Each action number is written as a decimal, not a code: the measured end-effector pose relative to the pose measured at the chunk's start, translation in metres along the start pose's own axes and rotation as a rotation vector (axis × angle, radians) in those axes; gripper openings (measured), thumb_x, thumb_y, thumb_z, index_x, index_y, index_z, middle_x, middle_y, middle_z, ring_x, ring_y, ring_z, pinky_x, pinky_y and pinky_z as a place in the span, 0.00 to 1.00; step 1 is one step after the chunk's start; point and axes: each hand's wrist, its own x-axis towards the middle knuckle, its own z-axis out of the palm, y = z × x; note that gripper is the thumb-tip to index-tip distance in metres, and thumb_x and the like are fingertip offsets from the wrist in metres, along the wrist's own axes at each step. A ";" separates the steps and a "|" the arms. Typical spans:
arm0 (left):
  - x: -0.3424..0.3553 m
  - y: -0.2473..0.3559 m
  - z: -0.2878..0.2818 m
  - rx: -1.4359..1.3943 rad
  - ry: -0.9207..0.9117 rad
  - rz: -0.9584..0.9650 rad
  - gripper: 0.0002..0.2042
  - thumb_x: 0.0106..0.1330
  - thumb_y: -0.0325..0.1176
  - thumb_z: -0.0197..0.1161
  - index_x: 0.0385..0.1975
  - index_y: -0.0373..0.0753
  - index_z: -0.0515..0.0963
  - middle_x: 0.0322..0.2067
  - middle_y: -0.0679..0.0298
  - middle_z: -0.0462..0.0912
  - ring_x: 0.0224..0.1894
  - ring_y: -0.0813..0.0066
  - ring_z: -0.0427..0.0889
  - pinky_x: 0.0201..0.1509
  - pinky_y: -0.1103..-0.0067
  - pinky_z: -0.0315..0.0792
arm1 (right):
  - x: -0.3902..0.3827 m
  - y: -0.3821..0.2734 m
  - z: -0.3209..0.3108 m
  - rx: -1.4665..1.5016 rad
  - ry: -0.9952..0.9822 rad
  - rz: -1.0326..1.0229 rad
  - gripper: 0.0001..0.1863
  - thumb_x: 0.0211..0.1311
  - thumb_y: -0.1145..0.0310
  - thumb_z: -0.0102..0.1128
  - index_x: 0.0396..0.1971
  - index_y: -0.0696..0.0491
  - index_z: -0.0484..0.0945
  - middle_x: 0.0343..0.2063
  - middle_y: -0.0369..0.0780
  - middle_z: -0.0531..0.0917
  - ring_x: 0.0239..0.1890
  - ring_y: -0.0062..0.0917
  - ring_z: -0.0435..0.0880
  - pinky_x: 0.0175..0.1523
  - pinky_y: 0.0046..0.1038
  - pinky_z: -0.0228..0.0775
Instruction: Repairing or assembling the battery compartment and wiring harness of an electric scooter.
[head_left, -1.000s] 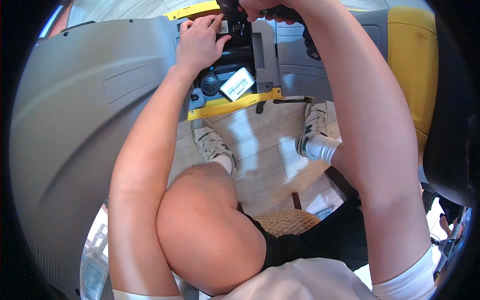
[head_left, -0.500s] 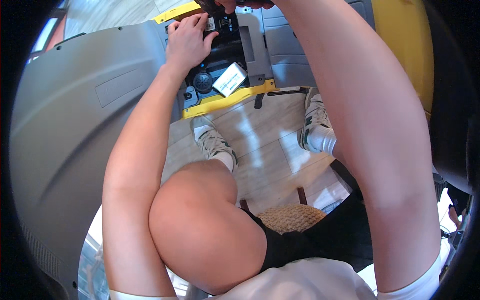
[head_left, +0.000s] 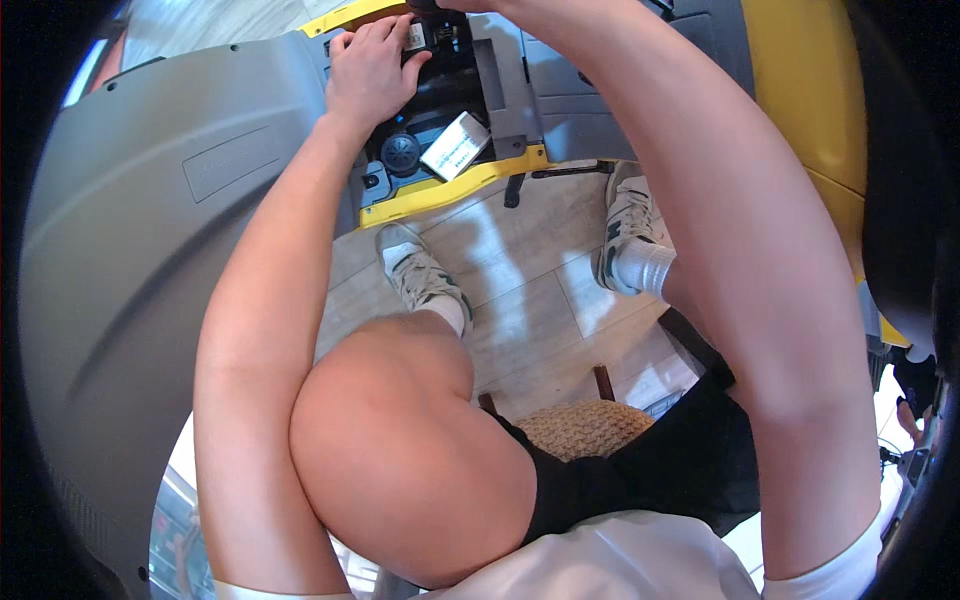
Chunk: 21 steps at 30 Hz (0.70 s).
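My left hand [head_left: 372, 65] lies at the upper edge of an open dark compartment [head_left: 450, 85] in a grey and yellow machine, fingertips on a black part with a small label [head_left: 416, 36], thumb apart. My right hand [head_left: 472, 6] is mostly cut off at the top edge, around a black tool [head_left: 428, 6]. Below my hands, a white rectangular pack with printing [head_left: 455, 145] sits tilted beside a round ribbed black cap [head_left: 400, 152].
Grey housing [head_left: 120, 270] fills the left; a yellow panel [head_left: 810, 90] is at right. My feet [head_left: 420, 275] are on pale plank flooring [head_left: 520, 290], with a woven seat [head_left: 570, 430] beneath me. Someone's hand [head_left: 906, 415] shows at far right.
The machine appears shifted up and left in the picture. My right hand and the black tool have moved left and up, mostly out of frame. My left hand stays on the same part.
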 end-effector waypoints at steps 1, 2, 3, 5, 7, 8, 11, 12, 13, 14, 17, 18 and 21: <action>-0.001 0.000 -0.001 -0.001 0.002 0.001 0.25 0.66 0.48 0.64 0.58 0.40 0.77 0.54 0.63 0.81 0.56 0.67 0.78 0.59 0.67 0.63 | 0.000 -0.001 0.002 0.013 0.008 0.002 0.13 0.47 0.71 0.69 0.36 0.59 0.88 0.38 0.52 0.88 0.44 0.41 0.89 0.49 0.36 0.82; -0.001 0.000 -0.003 0.000 -0.017 -0.005 0.25 0.66 0.48 0.64 0.58 0.39 0.77 0.54 0.63 0.80 0.56 0.67 0.78 0.60 0.67 0.63 | 0.002 0.000 0.004 0.024 0.018 0.003 0.14 0.48 0.71 0.69 0.36 0.59 0.88 0.38 0.52 0.88 0.44 0.41 0.89 0.49 0.36 0.81; -0.001 0.000 -0.004 0.003 -0.035 -0.011 0.25 0.67 0.48 0.63 0.58 0.39 0.76 0.54 0.63 0.80 0.57 0.67 0.78 0.60 0.67 0.63 | 0.003 -0.001 0.005 0.023 0.022 0.002 0.14 0.48 0.71 0.69 0.36 0.59 0.88 0.38 0.52 0.88 0.44 0.41 0.89 0.49 0.36 0.81; -0.003 -0.001 -0.006 -0.006 -0.040 -0.015 0.25 0.67 0.48 0.63 0.58 0.39 0.76 0.55 0.62 0.80 0.57 0.67 0.78 0.60 0.67 0.63 | 0.004 -0.005 0.006 0.044 0.023 -0.007 0.14 0.49 0.70 0.69 0.37 0.58 0.88 0.39 0.52 0.88 0.45 0.40 0.89 0.50 0.34 0.81; -0.007 -0.005 -0.010 -0.008 -0.049 -0.022 0.25 0.67 0.48 0.63 0.58 0.38 0.76 0.55 0.62 0.80 0.57 0.67 0.78 0.60 0.66 0.63 | 0.006 -0.013 0.000 0.049 -0.084 0.031 0.12 0.51 0.70 0.68 0.36 0.58 0.88 0.37 0.51 0.88 0.43 0.39 0.89 0.48 0.34 0.81; -0.004 -0.001 -0.009 -0.019 -0.053 -0.025 0.25 0.67 0.48 0.63 0.58 0.38 0.76 0.55 0.62 0.80 0.57 0.67 0.78 0.60 0.66 0.63 | 0.007 -0.014 -0.006 0.036 -0.188 0.083 0.10 0.53 0.70 0.67 0.34 0.58 0.88 0.35 0.50 0.88 0.40 0.38 0.90 0.46 0.35 0.81; 0.002 0.005 -0.008 -0.025 -0.044 -0.025 0.26 0.67 0.48 0.63 0.59 0.38 0.76 0.55 0.62 0.80 0.58 0.67 0.78 0.60 0.66 0.63 | 0.011 -0.014 -0.010 0.022 -0.255 0.102 0.10 0.54 0.71 0.66 0.34 0.58 0.88 0.34 0.50 0.88 0.38 0.38 0.89 0.45 0.35 0.80; 0.001 0.004 -0.008 -0.015 -0.037 -0.022 0.26 0.67 0.48 0.63 0.59 0.38 0.76 0.55 0.62 0.80 0.58 0.67 0.78 0.61 0.66 0.63 | 0.014 -0.015 -0.008 0.024 -0.294 0.107 0.09 0.54 0.71 0.66 0.33 0.58 0.88 0.34 0.49 0.88 0.37 0.38 0.89 0.44 0.36 0.80; 0.000 0.004 -0.008 -0.014 -0.040 -0.024 0.26 0.67 0.48 0.63 0.59 0.38 0.76 0.55 0.62 0.80 0.58 0.67 0.78 0.61 0.66 0.63 | 0.017 -0.015 -0.006 0.026 -0.333 0.113 0.09 0.55 0.71 0.65 0.33 0.58 0.88 0.33 0.49 0.88 0.37 0.37 0.88 0.43 0.36 0.79; -0.001 0.003 -0.008 -0.012 -0.043 -0.024 0.26 0.67 0.48 0.63 0.59 0.38 0.76 0.55 0.62 0.80 0.58 0.67 0.78 0.60 0.66 0.63 | 0.020 -0.016 -0.004 0.028 -0.373 0.118 0.09 0.55 0.71 0.65 0.33 0.58 0.87 0.32 0.49 0.88 0.36 0.37 0.88 0.43 0.36 0.79; -0.002 0.002 -0.007 -0.005 -0.048 -0.024 0.26 0.67 0.48 0.63 0.59 0.38 0.76 0.55 0.62 0.80 0.58 0.67 0.77 0.61 0.66 0.63 | 0.030 -0.015 0.000 0.031 -0.489 0.139 0.08 0.56 0.71 0.64 0.32 0.58 0.87 0.31 0.48 0.87 0.33 0.36 0.87 0.41 0.37 0.78; -0.002 0.001 -0.007 0.000 -0.048 -0.025 0.25 0.67 0.48 0.63 0.59 0.38 0.76 0.55 0.62 0.80 0.58 0.67 0.77 0.61 0.66 0.63 | 0.034 -0.015 0.002 0.031 -0.526 0.146 0.08 0.56 0.71 0.63 0.31 0.58 0.87 0.30 0.48 0.87 0.32 0.36 0.87 0.40 0.37 0.78; -0.002 0.002 -0.006 0.009 -0.050 -0.022 0.25 0.67 0.48 0.62 0.59 0.38 0.76 0.55 0.61 0.80 0.58 0.67 0.78 0.61 0.67 0.63 | 0.042 -0.013 0.004 0.029 -0.637 0.168 0.08 0.58 0.71 0.62 0.30 0.59 0.87 0.28 0.47 0.87 0.30 0.35 0.86 0.38 0.37 0.76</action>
